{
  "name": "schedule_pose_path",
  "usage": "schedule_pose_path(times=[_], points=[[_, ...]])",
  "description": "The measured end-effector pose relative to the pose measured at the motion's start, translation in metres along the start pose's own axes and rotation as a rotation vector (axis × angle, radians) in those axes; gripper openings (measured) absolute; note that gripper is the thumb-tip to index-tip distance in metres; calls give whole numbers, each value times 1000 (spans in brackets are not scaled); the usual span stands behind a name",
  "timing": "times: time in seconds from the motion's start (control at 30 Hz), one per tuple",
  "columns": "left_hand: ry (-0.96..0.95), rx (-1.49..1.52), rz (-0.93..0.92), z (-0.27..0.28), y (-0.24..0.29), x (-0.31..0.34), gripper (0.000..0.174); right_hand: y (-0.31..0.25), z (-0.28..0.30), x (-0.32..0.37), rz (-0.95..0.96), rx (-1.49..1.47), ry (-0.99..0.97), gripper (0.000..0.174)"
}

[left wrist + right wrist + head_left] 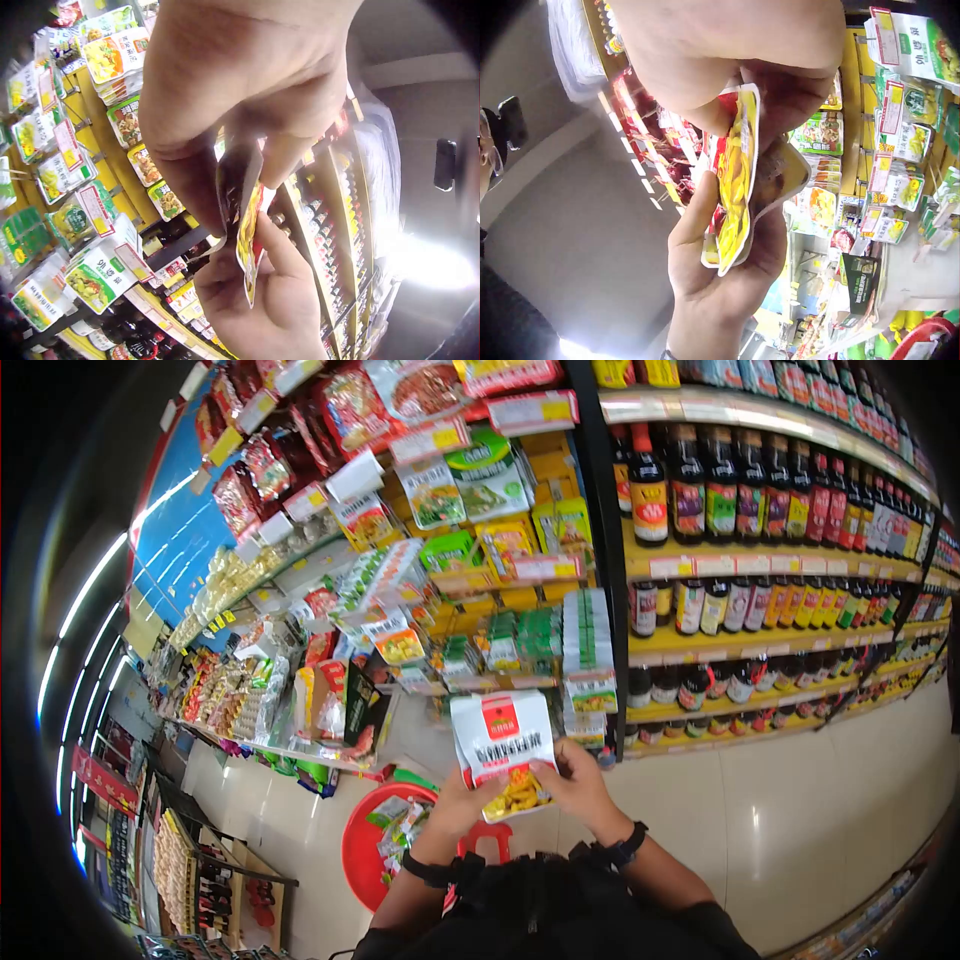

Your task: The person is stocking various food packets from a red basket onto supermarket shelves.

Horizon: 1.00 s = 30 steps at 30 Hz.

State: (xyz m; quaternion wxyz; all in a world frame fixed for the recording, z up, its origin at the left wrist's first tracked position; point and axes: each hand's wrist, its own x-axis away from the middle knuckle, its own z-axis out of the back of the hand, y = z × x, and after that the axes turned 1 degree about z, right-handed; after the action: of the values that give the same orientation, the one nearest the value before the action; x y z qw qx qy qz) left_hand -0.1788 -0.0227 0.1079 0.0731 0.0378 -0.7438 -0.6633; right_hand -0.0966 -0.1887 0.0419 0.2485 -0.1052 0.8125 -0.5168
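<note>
Both hands hold a white food packet [503, 735] with a red logo, dark lettering and a picture of yellow pickles, in front of the body in the head view. My left hand [462, 802] grips its lower left side, thumb on the front. My right hand [582, 788] grips the opposite side, thumb also across the front. Seen edge-on in the right wrist view, the yellow printed face [736, 187] has a second, silvery layer behind it; whether this is another packet I cannot tell. In the left wrist view, fingers wrap behind the packet [246, 232].
Ahead are shelves of hanging packets [525, 640] with price tags. Sauce bottles [690, 485] line the shelves to the right. On the tiled floor at lower left stands a red tub [362, 850] with packets inside, beside a red stool [488, 838]. An open carton [335, 700] sits on the left display.
</note>
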Motion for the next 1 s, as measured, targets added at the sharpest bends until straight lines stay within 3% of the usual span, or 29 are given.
schedule_pose_path(times=[0.2, 0.4, 0.77, 0.87, 0.97, 1.0], points=[[-44, -2, -100, 18, 3, -4, 46, -5, -22, -13, 31, -36, 44, 19], [-83, -56, -8, 52, -30, -17, 49, 2, -25, -26, -220, 22, -230, 35], [-213, 14, -91, 117, -37, -94, 41, 19, -49, -98, -196, 348, -111, 31], [-226, 74, -103, 141, -24, -105, 43, 27, -61, -123, -67, 501, -63, 30], [-208, 123, -114, 173, -13, -112, 43, 1, -97, -151, 177, 938, -151, 28], [-203, 165, -154, 183, -21, -117, 43, 1, -107, -161, 250, 923, -173, 26]])
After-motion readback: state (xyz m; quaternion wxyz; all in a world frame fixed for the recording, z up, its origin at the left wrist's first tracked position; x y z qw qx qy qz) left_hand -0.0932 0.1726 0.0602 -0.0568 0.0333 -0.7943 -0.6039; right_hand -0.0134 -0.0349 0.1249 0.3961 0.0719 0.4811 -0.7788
